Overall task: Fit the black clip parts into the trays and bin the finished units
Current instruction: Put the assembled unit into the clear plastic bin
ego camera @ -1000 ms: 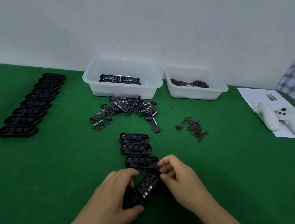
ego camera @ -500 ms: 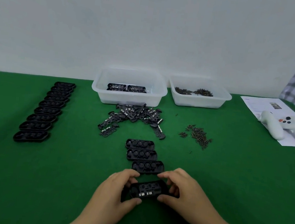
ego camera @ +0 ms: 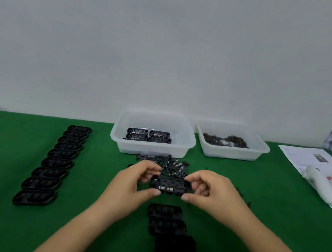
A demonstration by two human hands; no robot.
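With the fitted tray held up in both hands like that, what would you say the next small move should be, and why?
Probably carry the fitted tray, pinched at its ends by the left hand and right hand, forward into the clear bin, where four finished units already lie.

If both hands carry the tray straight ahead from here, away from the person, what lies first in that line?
Likely the loose clip pile just beyond the held tray; behind it the clear bin. Hands look raised, so they may pass over it.

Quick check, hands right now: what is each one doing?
Left hand: fingers pinch the left end of the black tray.
Right hand: fingers pinch the tray's right end.
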